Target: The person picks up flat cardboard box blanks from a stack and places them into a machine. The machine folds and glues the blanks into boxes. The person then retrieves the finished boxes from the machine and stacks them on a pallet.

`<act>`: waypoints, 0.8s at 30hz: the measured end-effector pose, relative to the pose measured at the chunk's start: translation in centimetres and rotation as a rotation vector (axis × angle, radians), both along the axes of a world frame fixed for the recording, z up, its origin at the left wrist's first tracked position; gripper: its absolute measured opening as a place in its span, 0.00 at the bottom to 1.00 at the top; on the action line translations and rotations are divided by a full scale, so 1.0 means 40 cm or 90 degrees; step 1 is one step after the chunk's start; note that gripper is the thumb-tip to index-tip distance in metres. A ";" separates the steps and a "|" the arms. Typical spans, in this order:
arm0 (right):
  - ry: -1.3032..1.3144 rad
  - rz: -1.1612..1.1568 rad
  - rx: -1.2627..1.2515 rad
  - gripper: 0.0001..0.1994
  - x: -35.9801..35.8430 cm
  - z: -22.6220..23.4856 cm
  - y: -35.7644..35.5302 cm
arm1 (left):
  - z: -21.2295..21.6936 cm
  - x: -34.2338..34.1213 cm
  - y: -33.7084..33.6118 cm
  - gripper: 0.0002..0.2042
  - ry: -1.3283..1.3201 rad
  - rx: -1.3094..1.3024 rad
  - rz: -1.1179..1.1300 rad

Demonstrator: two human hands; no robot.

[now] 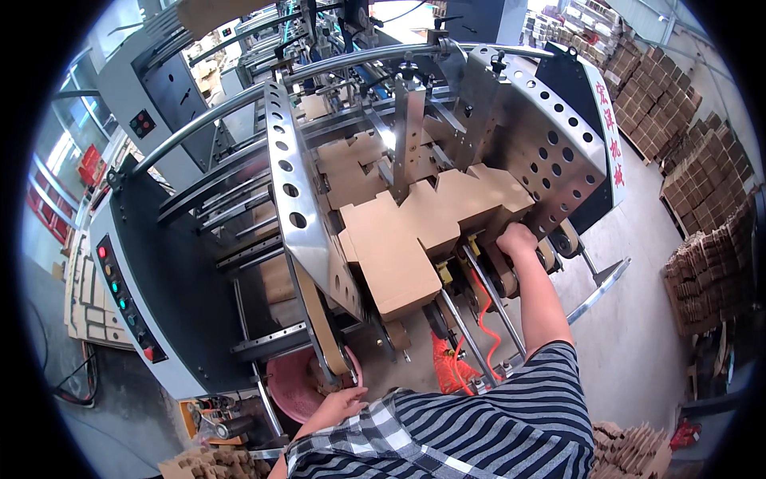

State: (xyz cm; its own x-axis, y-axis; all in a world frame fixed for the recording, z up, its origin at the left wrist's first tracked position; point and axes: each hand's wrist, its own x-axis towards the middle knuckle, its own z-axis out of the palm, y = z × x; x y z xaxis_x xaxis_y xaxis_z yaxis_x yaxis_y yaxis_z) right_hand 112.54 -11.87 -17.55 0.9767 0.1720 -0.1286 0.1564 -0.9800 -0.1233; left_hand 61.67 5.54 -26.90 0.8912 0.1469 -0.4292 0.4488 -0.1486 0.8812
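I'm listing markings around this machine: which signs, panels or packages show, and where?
Sign: white strip with red characters, on the machine's right side plate.
Control panel: dark strip of coloured buttons, left housing.
Flat cardboard blanks: brown, in the feeder by the right hand.
Stacked cartons: brown, far right.

A cardboard box factory floor.
A large steel folding machine (pixel 415 160) carries flat brown carton blanks (pixel 399 239); stacks of cardboard (pixel 702 191) line the concrete floor (pixel 638 319) at right.

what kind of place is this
Most likely a carton or box factory: a big folding machine fed with flat cardboard blanks, which the right hand presses, and stacks of bundled cardboard on the floor.
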 end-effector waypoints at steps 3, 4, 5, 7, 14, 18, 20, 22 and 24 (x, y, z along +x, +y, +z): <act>0.001 0.089 -0.075 0.14 0.042 -0.018 -0.005 | -0.021 0.000 -0.005 0.22 -0.014 -0.034 0.005; -0.017 0.120 -0.095 0.14 0.047 -0.022 -0.002 | -0.020 -0.004 -0.009 0.22 -0.011 -0.040 0.009; -0.011 0.144 -0.106 0.14 0.052 -0.024 -0.004 | -0.081 -0.021 -0.003 0.22 -0.036 -0.038 0.004; -0.005 0.204 -0.132 0.15 0.053 -0.015 0.003 | -0.046 -0.003 -0.009 0.22 -0.041 0.012 -0.006; -0.044 0.285 -0.201 0.15 0.064 0.045 -0.048 | 0.020 0.017 -0.012 0.25 0.022 0.149 -0.092; -0.078 0.348 -0.230 0.15 0.078 0.045 -0.049 | 0.021 0.017 -0.027 0.25 0.023 0.089 -0.067; -0.092 0.344 -0.212 0.15 0.075 0.042 -0.060 | 0.040 0.019 -0.026 0.25 0.028 0.107 -0.076; -0.109 0.312 -0.186 0.15 0.068 0.061 -0.079 | 0.053 0.012 -0.030 0.25 0.033 0.148 -0.076; -0.162 0.335 -0.168 0.14 0.035 0.099 -0.072 | 0.052 0.001 -0.032 0.25 0.047 0.179 -0.094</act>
